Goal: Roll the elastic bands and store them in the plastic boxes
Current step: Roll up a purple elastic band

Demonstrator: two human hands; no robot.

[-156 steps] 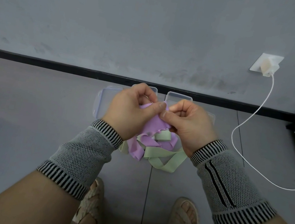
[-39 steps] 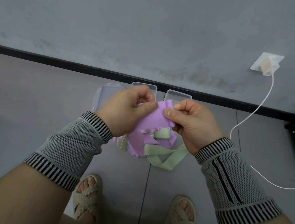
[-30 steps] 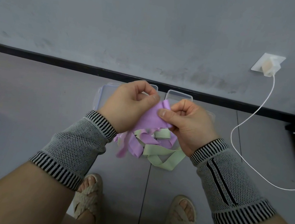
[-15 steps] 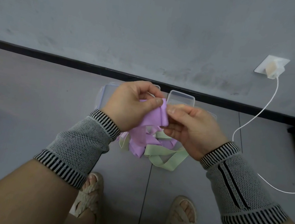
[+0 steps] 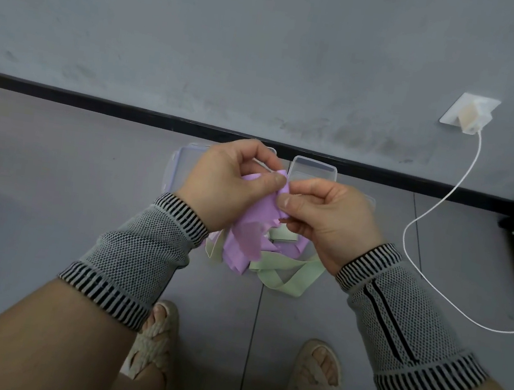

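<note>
Both hands up in front of the chest, working one purple elastic band (image 5: 259, 215). Left hand (image 5: 227, 184) pinches its top edge w/ thumb and curled fingers; right hand (image 5: 328, 218) pinches the same edge just beside it, thumb on top. Rest of the band hangs down btwn the wrists. Below, on the gray floor (image 5: 50, 199), lies a loose pile of green elastic bands (image 5: 287, 275) and more purple ones. Clear plastic boxes (image 5: 313, 169) sit open behind the hands, near the black baseboard (image 5: 97, 103). White charger cable (image 5: 424, 218) runs from a wall socket (image 5: 468, 114) at right.
</note>
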